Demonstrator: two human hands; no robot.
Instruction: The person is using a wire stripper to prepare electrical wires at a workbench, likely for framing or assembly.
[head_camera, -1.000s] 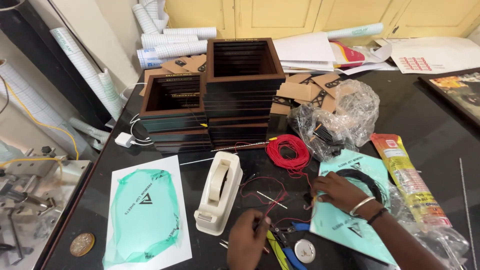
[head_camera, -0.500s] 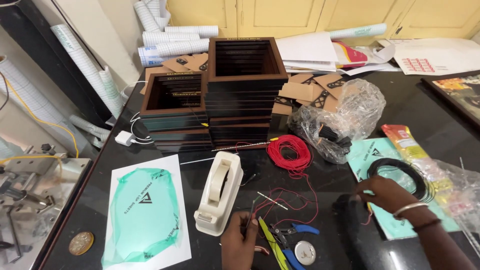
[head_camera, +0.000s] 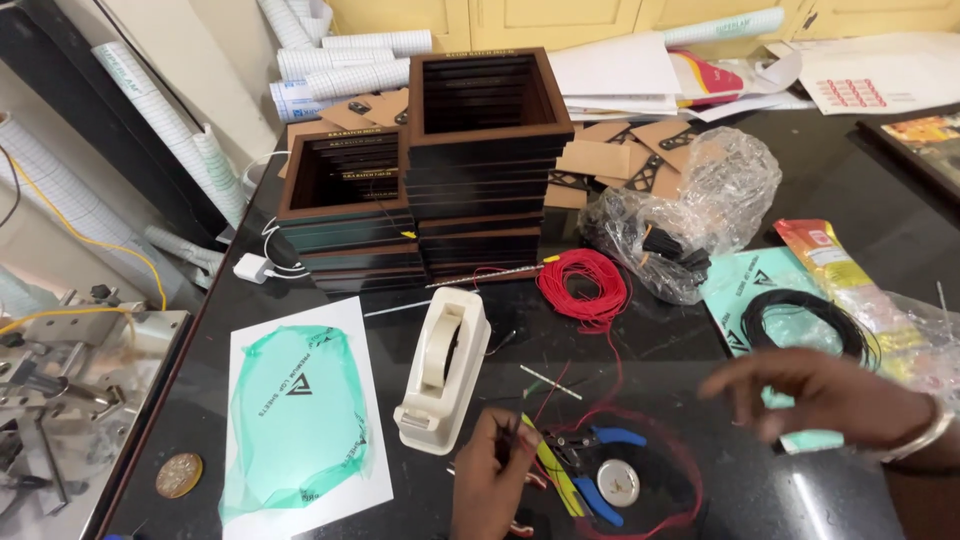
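Observation:
My left hand (head_camera: 488, 482) is at the bottom edge, just right of a cream tape dispenser (head_camera: 440, 372), and pinches thin red and black wires (head_camera: 545, 395). Beside its fingers lie blue-handled pliers (head_camera: 598, 445), a yellow-handled tool (head_camera: 548, 472) and a round metal disc (head_camera: 617, 483), ringed by a loop of red wire. My right hand (head_camera: 825, 397) hovers blurred at the right with fingers spread and nothing in it. It is just below a black wire coil (head_camera: 800, 322) that rests on a green sheet (head_camera: 745, 285). A red wire coil (head_camera: 585, 285) lies mid-table.
Two stacks of dark wooden frames (head_camera: 480, 165) stand at the back. A clear plastic bag with black connectors (head_camera: 690, 220) lies to their right. A green sheet on white paper (head_camera: 300, 410) and a round coin-like disc (head_camera: 178, 473) lie left. Paper rolls and cardboard pieces sit behind.
My right hand slid the green sheet with the black coil to the right, let go, and now hovers open. My left hand stayed on the wires near the dispenser.

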